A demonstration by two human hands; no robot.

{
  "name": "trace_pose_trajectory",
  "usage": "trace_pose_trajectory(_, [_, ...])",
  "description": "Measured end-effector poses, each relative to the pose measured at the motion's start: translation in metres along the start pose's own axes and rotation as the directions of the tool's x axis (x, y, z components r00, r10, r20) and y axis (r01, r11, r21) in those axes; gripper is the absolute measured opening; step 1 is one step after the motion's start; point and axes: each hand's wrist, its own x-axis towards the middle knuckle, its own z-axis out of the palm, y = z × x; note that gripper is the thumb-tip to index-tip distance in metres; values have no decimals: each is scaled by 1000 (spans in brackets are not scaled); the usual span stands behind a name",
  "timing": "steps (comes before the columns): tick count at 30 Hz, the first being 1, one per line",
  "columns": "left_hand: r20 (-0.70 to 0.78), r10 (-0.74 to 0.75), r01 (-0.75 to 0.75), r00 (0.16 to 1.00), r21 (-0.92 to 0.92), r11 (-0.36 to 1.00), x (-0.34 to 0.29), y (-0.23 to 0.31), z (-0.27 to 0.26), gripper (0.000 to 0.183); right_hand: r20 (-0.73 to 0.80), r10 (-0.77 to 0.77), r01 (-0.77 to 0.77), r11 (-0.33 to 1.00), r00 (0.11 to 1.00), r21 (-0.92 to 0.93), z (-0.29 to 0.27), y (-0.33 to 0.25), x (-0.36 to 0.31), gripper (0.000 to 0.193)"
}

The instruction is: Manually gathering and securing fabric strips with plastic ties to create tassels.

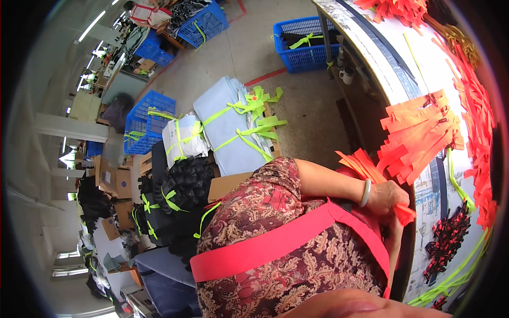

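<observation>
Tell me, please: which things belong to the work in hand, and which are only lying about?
In hand:
- orange strips held in the left hand
- probably the matching fanned strips on the table

Apparently lying about:
- blue crates
- white mug
- tied pale-blue stack

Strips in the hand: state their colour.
The strips are bright orange-red, seen best in the head view.

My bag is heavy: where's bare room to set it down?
Bare floor lies between the pale bundle and the rightmost blue crate; some bare table between the orange strips and upper red strips. Crowded: around the black bundles.
</observation>
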Motion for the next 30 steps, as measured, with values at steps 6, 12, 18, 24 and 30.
trace_pose_trajectory(6, [101,-378,314,920,-766,561,2,-42,19,8,-171,798,-775,472,579,-421,62,-62,31,21])
trace_pose_trajectory(12, [284,-504,562,816,-597,573,16,-32,-13,13,-63,802,-768,541,593,-343,76,-82,21,35])
trace_pose_trajectory(18, [336,-478,577,812,-583,572,14,-32,-3,9,-87,712,-603,516,697,-608,81,-97,2,33])
trace_pose_trajectory(24, [281,-521,571,806,-599,561,18,-29,-4,14,-74,798,-302,139,598,-943,90,-98,1,34])
trace_pose_trajectory(30, [136,-565,523,814,-594,611,23,-26,-10,12,-86,755,-473,313,650,-824,87,-102,7,27])
